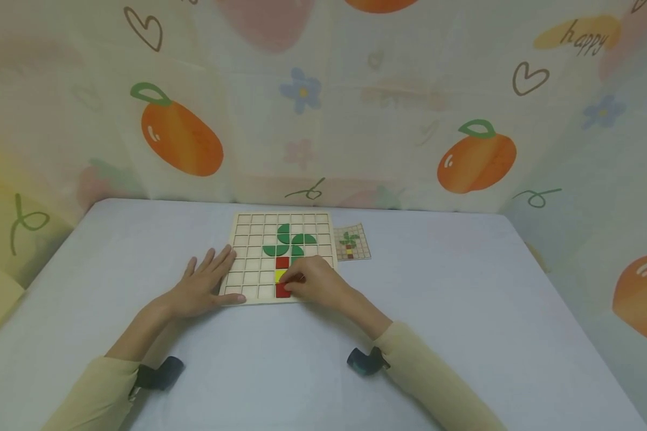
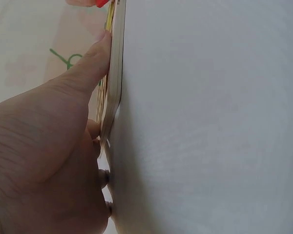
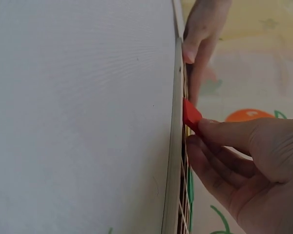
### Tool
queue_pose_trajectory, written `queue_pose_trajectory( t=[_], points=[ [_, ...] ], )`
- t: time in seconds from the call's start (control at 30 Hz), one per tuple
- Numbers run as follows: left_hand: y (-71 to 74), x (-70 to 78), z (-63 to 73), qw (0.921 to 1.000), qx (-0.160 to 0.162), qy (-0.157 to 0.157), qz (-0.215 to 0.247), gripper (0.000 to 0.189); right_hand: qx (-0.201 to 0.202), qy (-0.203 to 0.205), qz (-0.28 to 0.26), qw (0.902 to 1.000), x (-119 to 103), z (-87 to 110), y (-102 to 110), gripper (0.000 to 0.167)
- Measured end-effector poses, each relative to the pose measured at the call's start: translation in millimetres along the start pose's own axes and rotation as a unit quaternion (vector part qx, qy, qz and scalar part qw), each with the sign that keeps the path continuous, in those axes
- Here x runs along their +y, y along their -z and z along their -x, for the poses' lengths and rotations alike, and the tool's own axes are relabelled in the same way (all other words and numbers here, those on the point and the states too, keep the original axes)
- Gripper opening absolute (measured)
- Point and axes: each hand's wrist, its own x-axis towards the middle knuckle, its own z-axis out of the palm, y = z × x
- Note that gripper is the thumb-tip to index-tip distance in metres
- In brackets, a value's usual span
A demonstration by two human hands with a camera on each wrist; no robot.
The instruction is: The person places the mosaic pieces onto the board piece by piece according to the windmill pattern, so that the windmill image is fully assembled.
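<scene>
A wooden grid board lies on the table with green quarter-round pieces in a pinwheel pattern. Below them in one column are a red square, a yellow square and a second red square tile near the front edge. My right hand pinches this second tile between thumb and fingers; it tilts at the board's edge in the right wrist view. With fingers spread, my left hand rests against the board's left side, its thumb over the front corner.
A small pattern card with a similar pinwheel and column lies against the board's right side. White cloth covers the table. Behind it hangs a curtain printed with oranges and hearts. Each sleeve carries a dark wrist camera.
</scene>
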Motion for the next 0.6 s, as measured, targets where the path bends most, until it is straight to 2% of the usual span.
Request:
queue_pose_trajectory(
  t=[0.4, 0.6],
  points=[
    [-0.6, -1.3, -0.8, 1.0000, 0.002, -0.007, 0.006, 0.104, -0.005, -0.020, 0.028, 0.9994, -3.8, -2.0, -4.7, 0.011],
    [-1.1, -2.2, -1.9, 1.0000, -0.005, -0.004, 0.004, 0.105, -0.005, -0.017, 0.029, 0.9994, -3.4, -1.3, -6.4, 0.011]
  ],
)
